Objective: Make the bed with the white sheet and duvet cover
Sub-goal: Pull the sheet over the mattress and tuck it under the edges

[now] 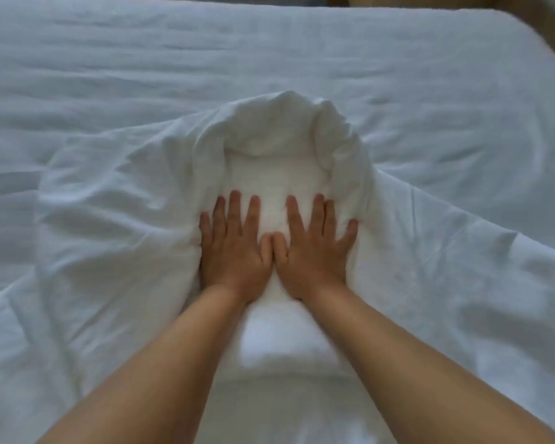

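White crumpled duvet cover (282, 123) lies bunched in a ring mid-bed on the wrinkled white sheet (430, 75). Left hand (234, 248) and right hand (314, 251) press flat, fingers spread, gripping nothing, on the white padded filling (269, 177). Ungripped, the cover could slide and bunch further.

Under my flat left hand (234, 251) and right hand (313, 251) the thick white padded duvet (269, 174) reads as soft, matt and faintly nubbly, the thin white cloth duvet cover (116, 193) bunched round it as matt and creased, and the white cloth bed sheet (269, 49) beyond as matt and finely rippled.
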The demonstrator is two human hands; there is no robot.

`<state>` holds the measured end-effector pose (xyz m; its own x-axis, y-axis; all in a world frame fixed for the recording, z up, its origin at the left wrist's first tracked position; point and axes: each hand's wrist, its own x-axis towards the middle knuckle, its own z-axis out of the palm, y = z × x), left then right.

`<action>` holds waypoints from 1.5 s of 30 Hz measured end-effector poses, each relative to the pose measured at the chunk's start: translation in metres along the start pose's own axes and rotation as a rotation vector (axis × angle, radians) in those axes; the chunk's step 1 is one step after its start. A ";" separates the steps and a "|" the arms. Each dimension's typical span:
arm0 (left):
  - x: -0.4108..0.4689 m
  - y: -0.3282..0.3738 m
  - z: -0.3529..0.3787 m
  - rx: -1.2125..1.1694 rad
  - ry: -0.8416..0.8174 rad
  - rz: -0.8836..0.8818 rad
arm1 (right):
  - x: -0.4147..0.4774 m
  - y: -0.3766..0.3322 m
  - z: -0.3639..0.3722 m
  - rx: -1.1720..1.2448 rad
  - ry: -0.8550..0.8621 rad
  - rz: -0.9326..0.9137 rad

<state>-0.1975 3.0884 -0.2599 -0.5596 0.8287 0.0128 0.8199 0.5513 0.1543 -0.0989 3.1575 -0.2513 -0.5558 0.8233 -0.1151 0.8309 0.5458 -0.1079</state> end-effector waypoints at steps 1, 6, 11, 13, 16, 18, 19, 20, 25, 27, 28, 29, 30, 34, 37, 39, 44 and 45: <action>0.003 0.000 0.000 -0.025 0.039 0.008 | 0.007 -0.003 -0.003 0.020 0.003 -0.013; 0.000 0.000 -0.005 -0.081 0.024 0.016 | -0.040 0.009 -0.030 0.129 0.044 -0.073; 0.002 0.000 -0.003 -0.104 0.061 0.004 | -0.109 0.045 -0.051 0.076 0.019 0.212; 0.001 0.000 -0.004 -0.092 0.046 0.003 | -0.121 0.067 -0.060 0.069 -0.037 0.252; 0.004 -0.001 -0.009 -0.013 -0.039 0.056 | -0.139 0.101 -0.073 0.092 -0.291 0.373; 0.003 0.002 -0.017 0.042 -0.109 0.142 | -0.148 0.115 -0.077 0.091 -0.410 0.407; 0.000 0.005 -0.022 0.042 -0.135 0.177 | -0.150 0.117 -0.079 0.100 -0.418 0.393; -0.005 0.011 -0.027 0.016 -0.164 0.200 | -0.150 0.118 -0.080 0.114 -0.386 0.368; -0.051 0.074 -0.045 -0.209 -0.377 0.348 | -0.146 0.143 -0.088 0.033 -0.071 0.227; -0.074 0.106 -0.044 -0.176 -0.372 0.480 | -0.142 0.150 -0.093 -0.010 -0.034 0.172; -0.081 0.119 -0.044 -0.140 -0.348 0.509 | -0.138 0.152 -0.096 -0.032 -0.020 0.128; -0.085 0.130 -0.043 -0.105 -0.317 0.500 | -0.134 0.154 -0.101 -0.052 -0.003 0.079; -0.082 0.139 -0.045 -0.084 -0.282 0.467 | -0.130 0.155 -0.106 -0.059 0.023 0.036; -0.044 0.152 -0.069 -0.048 -0.138 0.360 | -0.102 0.156 -0.137 -0.039 0.224 -0.130; -0.016 0.151 -0.100 -0.121 -0.044 0.360 | -0.056 0.154 -0.169 -0.101 0.329 -0.278; 0.014 0.157 -0.117 -0.296 0.010 0.229 | -0.023 0.154 -0.189 -0.170 0.438 -0.405; 0.033 0.187 -0.064 -0.306 -0.437 -0.017 | 0.050 0.187 -0.186 -0.255 0.250 -0.152; 0.024 0.190 -0.041 -0.219 -0.494 -0.020 | 0.061 0.194 -0.182 -0.320 0.136 -0.089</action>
<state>-0.0599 3.2093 -0.1902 -0.4078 0.7945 -0.4500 0.7359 0.5777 0.3531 0.0333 3.3424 -0.0998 -0.6354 0.7720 0.0159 0.7577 0.6194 0.2054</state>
